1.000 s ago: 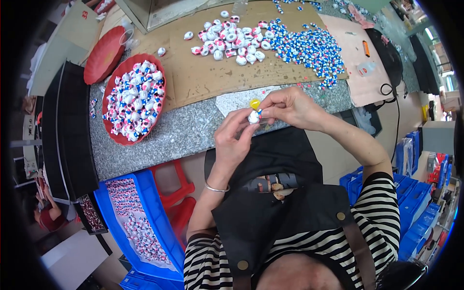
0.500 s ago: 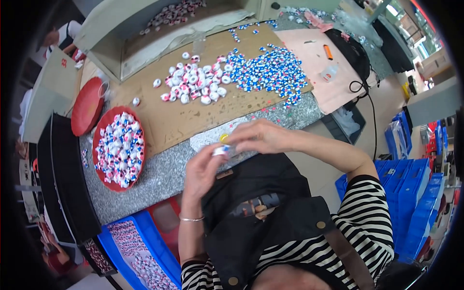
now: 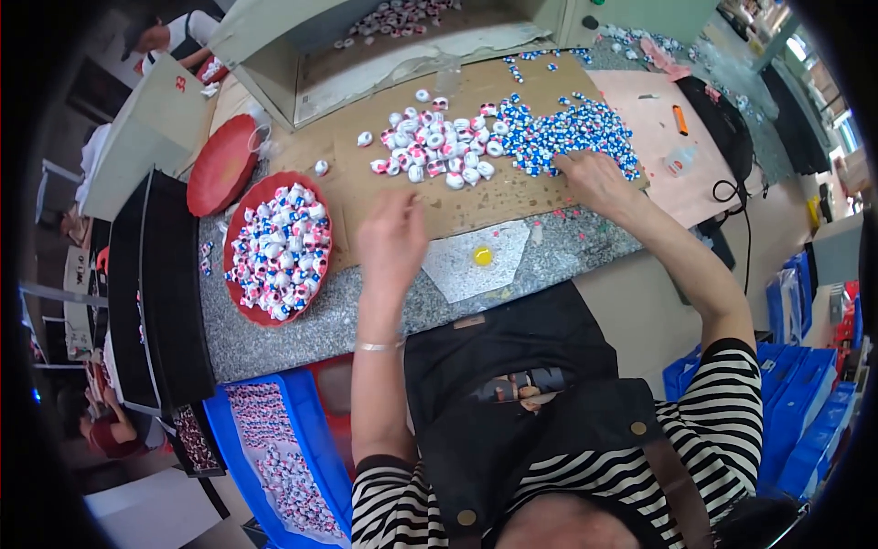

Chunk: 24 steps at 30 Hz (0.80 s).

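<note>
My right hand (image 3: pixel 599 185) reaches to the near edge of a spread of small blue-and-white pieces (image 3: pixel 576 128). Its fingertips are bent together among them; what they pinch is too small to make out. Motion smears my left hand (image 3: pixel 391 240), raised over the near edge of the cardboard, so I cannot tell whether it holds anything. Larger white pieces with pink and dark marks (image 3: pixel 439 146) lie in a loose heap just beyond it. Between my hands, a yellow disc (image 3: pixel 483 256) rests on a whitish sheet (image 3: pixel 457 284) at the counter's front.
To the left, a red dish (image 3: pixel 326 261) is heaped with joined pieces, beside another red dish (image 3: pixel 219 169). A blue bin (image 3: pixel 219 430) of small pieces stands below the counter. An orange-handled tool (image 3: pixel 679 120) and a small bottle (image 3: pixel 679 161) lie right. A co-worker (image 3: pixel 178 37) is at far left.
My hands have parted from over the sheet: the right went out to the blue-and-white pieces, the left rose toward the cardboard. The white-and-blue piece held before no longer shows. The whole view has shifted.
</note>
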{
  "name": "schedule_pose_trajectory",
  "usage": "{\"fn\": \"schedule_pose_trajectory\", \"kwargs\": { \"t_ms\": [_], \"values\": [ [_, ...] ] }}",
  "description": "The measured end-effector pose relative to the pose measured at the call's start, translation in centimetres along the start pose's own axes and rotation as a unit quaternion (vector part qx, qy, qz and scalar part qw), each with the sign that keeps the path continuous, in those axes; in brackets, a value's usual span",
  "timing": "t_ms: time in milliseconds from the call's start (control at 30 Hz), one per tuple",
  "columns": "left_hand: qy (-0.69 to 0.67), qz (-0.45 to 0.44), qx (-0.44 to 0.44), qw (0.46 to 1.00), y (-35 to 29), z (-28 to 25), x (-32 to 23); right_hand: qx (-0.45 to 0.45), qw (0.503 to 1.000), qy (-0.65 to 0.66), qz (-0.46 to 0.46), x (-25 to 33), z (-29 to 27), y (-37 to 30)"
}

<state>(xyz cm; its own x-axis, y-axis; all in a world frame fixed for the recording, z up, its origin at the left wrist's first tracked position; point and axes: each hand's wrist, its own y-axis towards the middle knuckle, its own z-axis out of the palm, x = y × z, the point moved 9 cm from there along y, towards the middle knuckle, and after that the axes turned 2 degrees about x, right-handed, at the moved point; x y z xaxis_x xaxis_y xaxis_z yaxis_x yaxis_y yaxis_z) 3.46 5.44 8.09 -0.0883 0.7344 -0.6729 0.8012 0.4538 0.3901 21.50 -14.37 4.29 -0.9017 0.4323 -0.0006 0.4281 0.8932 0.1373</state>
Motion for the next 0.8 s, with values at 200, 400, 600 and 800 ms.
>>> {"fn": "schedule_pose_trajectory", "kwargs": {
  "t_ms": [200,400,600,800],
  "values": [
    [0.073,0.062,0.019,0.995,2.8,7.9,1.1,-0.102,0.947,0.303,-0.013,3.0,-1.5,-0.1],
    [-0.371,-0.160,0.106,0.909,-1.4,7.5,3.9,-0.011,0.977,0.213,0.007,2.5,0.5,-0.1],
    [-0.534,-0.238,0.072,0.808,-8.3,4.5,3.8,-0.012,0.976,0.219,0.003,4.5,-0.9,-0.5],
    [-0.643,-0.265,0.044,0.718,-12.1,2.8,4.2,0.025,0.956,0.208,-0.203,14.1,-2.0,-1.4]
  ]
}}
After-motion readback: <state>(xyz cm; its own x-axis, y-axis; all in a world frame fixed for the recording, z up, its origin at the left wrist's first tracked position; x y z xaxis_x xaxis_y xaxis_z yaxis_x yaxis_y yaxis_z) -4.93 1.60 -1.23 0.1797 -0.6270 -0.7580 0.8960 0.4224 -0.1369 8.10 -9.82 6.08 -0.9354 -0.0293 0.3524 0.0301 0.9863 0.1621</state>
